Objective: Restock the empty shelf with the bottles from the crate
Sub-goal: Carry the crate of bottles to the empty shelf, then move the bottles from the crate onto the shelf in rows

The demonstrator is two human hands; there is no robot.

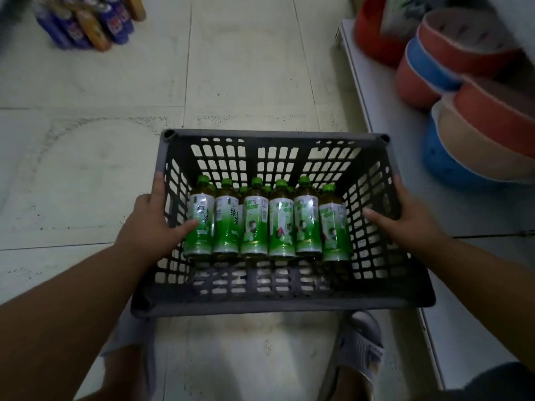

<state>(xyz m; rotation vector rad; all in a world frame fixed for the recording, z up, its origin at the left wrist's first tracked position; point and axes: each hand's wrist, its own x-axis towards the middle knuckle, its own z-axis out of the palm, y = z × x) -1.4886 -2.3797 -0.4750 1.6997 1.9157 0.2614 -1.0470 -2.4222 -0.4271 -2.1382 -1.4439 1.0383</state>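
Note:
A dark grey slatted plastic crate fills the middle of the head view, held above the tiled floor. Several green-capped tea bottles with green and white labels lie side by side in it. My left hand grips the crate's left wall, thumb inside near the leftmost bottle. My right hand grips the right wall, thumb reaching inside. The white bottom shelf runs along the right, beside the crate.
Stacked red, blue and beige plastic basins sit on the right shelf. Blue and orange packaged bottles stand on the floor at the top left. My foot in a grey sandal is below the crate. Pale floor tiles stretch ahead.

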